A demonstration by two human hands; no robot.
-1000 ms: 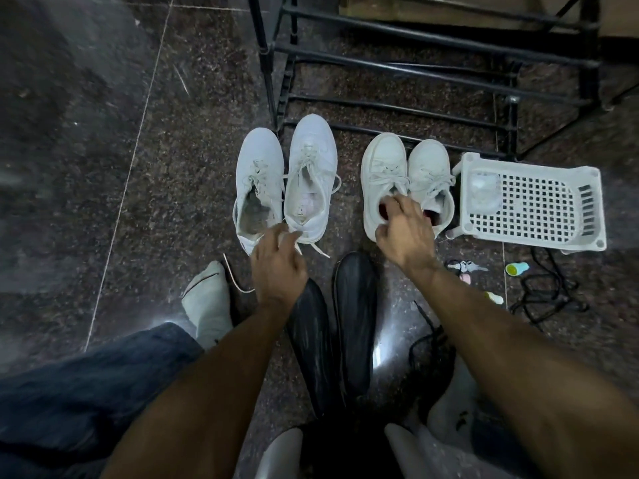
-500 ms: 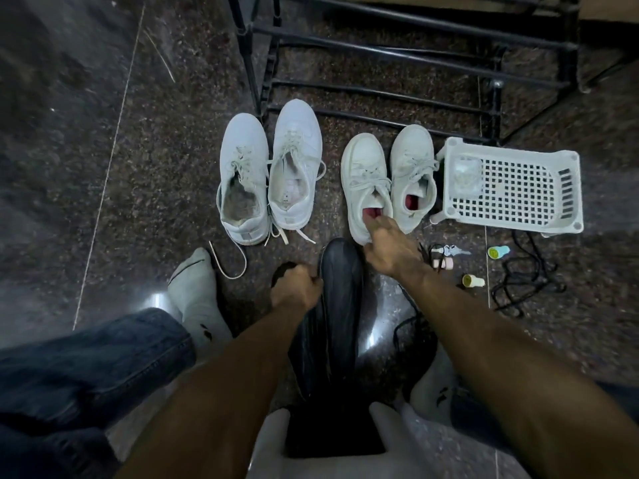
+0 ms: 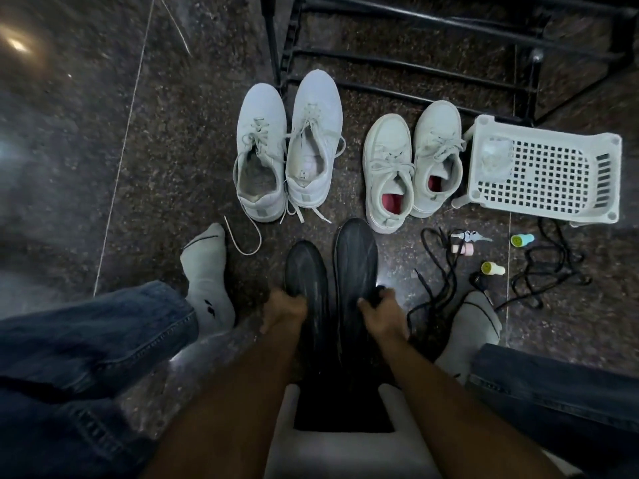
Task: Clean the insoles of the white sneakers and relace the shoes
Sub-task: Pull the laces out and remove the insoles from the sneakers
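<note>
Two pairs of white sneakers stand on the dark stone floor. In the left pair the laces hang loose and trail onto the floor. Red insoles show inside the right pair, which is laced. In front of them lie two black shoes side by side. My left hand grips the left black shoe at its side. The fingers of my right hand curl round the edge of the right black shoe.
A white perforated plastic basket lies on its side at the right. Below it lie keys, small coloured bottles and black laces. A black metal rack stands behind the sneakers. My socked feet flank a white stool.
Both hands have drawn back from the white sneakers toward me. The left one left the loose pair, the right one left the red-insoled pair, and each now holds a black shoe.
</note>
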